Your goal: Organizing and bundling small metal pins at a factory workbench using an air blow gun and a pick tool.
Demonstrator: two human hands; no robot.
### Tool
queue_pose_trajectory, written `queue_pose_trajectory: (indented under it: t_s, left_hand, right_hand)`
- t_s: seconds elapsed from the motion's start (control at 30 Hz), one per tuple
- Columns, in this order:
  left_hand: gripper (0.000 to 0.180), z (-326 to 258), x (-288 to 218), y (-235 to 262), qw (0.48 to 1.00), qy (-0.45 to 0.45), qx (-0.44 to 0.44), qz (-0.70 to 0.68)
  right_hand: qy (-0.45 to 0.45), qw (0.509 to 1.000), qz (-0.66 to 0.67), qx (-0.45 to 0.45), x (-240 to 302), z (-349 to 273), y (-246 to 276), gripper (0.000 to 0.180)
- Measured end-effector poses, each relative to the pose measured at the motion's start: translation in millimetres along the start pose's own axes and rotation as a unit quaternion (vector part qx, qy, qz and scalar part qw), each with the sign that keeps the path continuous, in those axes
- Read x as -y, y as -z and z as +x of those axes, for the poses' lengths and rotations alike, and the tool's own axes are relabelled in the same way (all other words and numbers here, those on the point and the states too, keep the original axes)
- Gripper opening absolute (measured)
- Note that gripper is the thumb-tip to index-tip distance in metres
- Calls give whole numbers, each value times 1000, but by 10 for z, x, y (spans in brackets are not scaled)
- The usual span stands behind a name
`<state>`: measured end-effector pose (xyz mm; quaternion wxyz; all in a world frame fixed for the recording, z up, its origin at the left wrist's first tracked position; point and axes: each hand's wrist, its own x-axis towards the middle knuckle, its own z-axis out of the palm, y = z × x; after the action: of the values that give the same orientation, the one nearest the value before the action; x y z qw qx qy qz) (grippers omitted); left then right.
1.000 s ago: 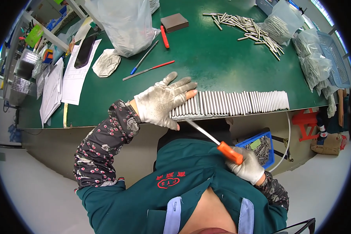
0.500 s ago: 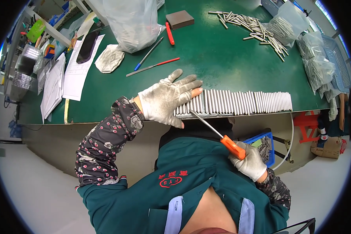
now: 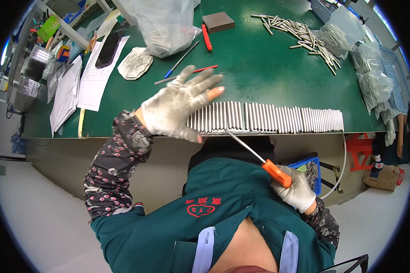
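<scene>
My left hand (image 3: 180, 107), in a pale, soiled work glove with bare fingertips, hovers over the left end of a long row of metal pins (image 3: 264, 117). Its fingers are spread and hold nothing. The pins lie side by side along the table's front edge, shorter toward the right. In my right hand (image 3: 295, 189), also gloved, is the orange handle of a screwdriver (image 3: 276, 173). Its thin steel shaft points up and left, and the tip is at the front edge of the row, left of its middle. Whether the tip touches a pin I cannot tell.
On the green table (image 3: 259, 68) are loose pins (image 3: 312, 41), bagged pins (image 3: 371, 84), a dark block (image 3: 218, 21), a red-handled tool (image 3: 207, 37), a pen (image 3: 182, 59), a file (image 3: 166, 80), a cloth (image 3: 135, 63) and a phone (image 3: 109, 50). Below right sits a blue bin (image 3: 318, 182).
My left hand has lifted off the pins and moved left, uncovering the row's left part. My right hand keeps its hold on the screwdriver, nearly in place. The whole view has shifted slightly.
</scene>
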<state>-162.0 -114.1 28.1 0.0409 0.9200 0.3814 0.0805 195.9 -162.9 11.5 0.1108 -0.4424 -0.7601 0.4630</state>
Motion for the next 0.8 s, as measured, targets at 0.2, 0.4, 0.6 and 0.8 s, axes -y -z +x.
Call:
queue_pose_trajectory:
  t_s: [0.2, 0.4, 0.6, 0.8]
  left_hand:
    - [100, -303, -44, -215, 998, 29, 43, -25]
    - [97, -236, -71, -238, 998, 34, 41, -13]
    - [96, -220, -58, -258, 999, 36, 39, -11]
    - [96, -231, -93, -252, 998, 41, 37, -19]
  right_hand:
    - [38, 999, -16, 10, 67, 132, -59, 25]
    - [60, 997, -34, 28, 54, 187, -81, 18]
    - [98, 995, -24, 23, 51, 250, -127, 14]
    - [82, 994, -45, 48, 83, 298, -144, 16]
